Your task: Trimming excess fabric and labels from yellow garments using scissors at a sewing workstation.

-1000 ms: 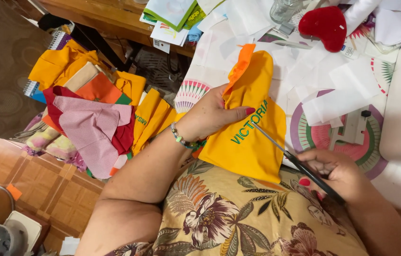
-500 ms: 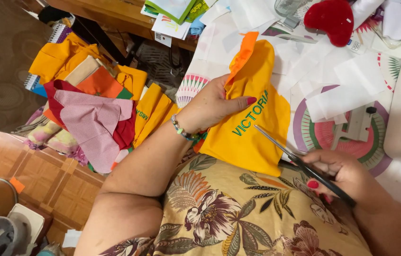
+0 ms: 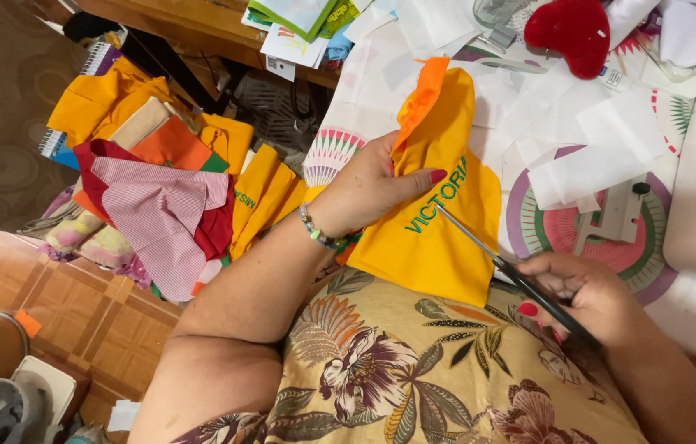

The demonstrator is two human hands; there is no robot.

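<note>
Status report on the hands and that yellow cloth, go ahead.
Left hand pinning the yellow garment flat. Right hand gripping scissors, tips at the green lettering. White paper pieces scattered beyond; nothing blocking.

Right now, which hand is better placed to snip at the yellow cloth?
Right. The right hand already holds the scissors, blades pointing at the yellow cloth by its green lettering. The left hand lies flat on the cloth, pinning it.
</note>
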